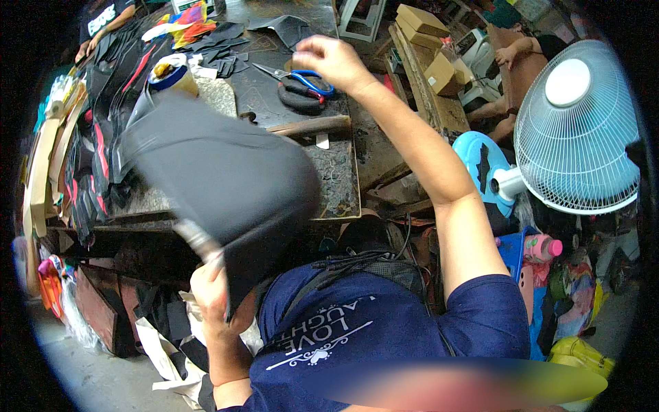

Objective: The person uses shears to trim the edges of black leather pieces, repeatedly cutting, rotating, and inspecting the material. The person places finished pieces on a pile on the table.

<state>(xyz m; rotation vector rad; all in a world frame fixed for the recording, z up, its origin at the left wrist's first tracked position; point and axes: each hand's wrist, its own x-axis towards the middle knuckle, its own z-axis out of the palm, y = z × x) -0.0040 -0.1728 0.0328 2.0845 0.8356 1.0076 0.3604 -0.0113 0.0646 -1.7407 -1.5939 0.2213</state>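
Note:
A large piece of smooth black sheet material, blurred by motion, spreads in front of me over the table's near edge. My left hand is closed on its lower edge. Beside those fingers is a pale, blurred cylindrical thing, too smeared to name. My right hand is raised over the table, fingers loosely bent and apart, with nothing seen in it. Below it lie scissors with blue handles, and a dark rounded object is next to them.
The worktable holds a tub with a blue rim, black cut strips and colourful scraps. Hanging strips crowd its left side. A fan stands at right. Other people's hands show at the far left and upper right.

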